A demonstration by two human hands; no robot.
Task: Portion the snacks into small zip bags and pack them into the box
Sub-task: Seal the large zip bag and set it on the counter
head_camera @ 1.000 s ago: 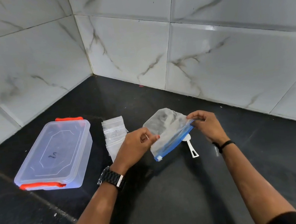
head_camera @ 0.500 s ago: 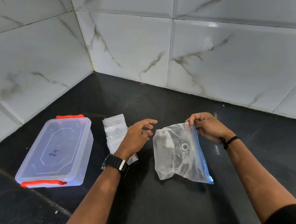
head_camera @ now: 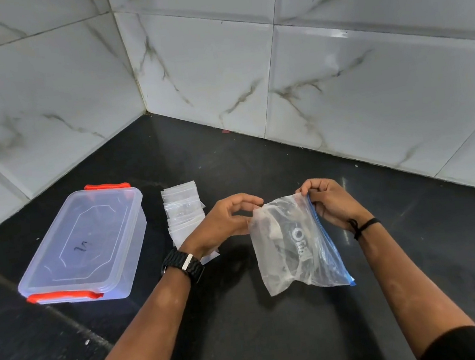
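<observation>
The left hand [head_camera: 223, 221], which hung open and clear of the large zip bag [head_camera: 292, 239] half a second ago, now pinches its upper left corner. The right hand [head_camera: 328, 201] still pinches the top of the blue zip edge, so the bag hangs between both hands above the black counter [head_camera: 281, 340]. White letters on a dark pack inside are too crumpled to read. A closed clear box [head_camera: 85, 248] stands at the left, with the small zip bags [head_camera: 185, 214] beside it.

Black, shiny worktop [head_camera: 281, 340] in a corner of white tiled walls. On it at the left, a clear box [head_camera: 83, 248] with lid on and red clips. Just beside, a pile of small clear bags [head_camera: 185, 214].
</observation>
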